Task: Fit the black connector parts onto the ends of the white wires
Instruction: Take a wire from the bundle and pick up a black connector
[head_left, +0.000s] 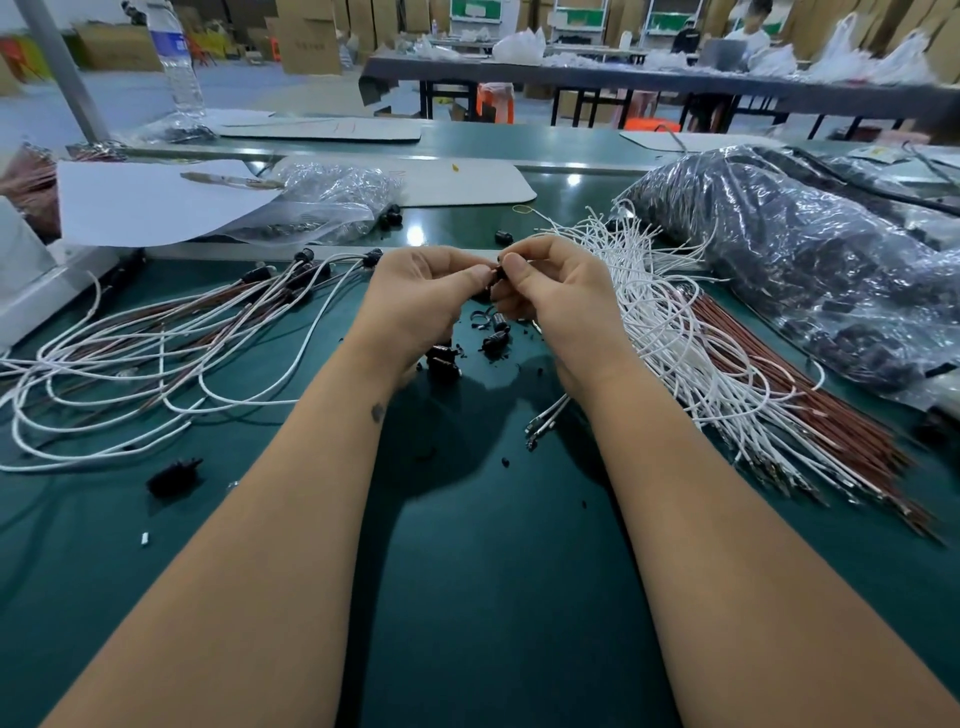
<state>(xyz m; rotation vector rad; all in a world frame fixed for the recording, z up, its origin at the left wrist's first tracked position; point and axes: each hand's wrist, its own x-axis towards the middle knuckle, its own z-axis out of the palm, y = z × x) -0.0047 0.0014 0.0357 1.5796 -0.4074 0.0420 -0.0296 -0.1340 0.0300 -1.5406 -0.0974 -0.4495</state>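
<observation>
My left hand (415, 296) and my right hand (558, 296) meet above the green table (493, 571), and both pinch one small black connector part (500, 271) between their fingertips. Wire ends with metal terminals (543, 421) stick out below my right wrist; whether my right hand holds them is hidden. Several loose black connector parts (452, 358) lie just under my hands. A bundle of bare white and brown wires (727, 374) lies to the right. Wires with black connectors fitted (171, 343) spread out on the left.
A big plastic bag of black parts (810, 260) fills the right side. A clear bag (332, 202) and white sheets (150, 202) lie at the back left. One stray black part (174, 475) sits at the near left. A water bottle (176, 57) stands far back.
</observation>
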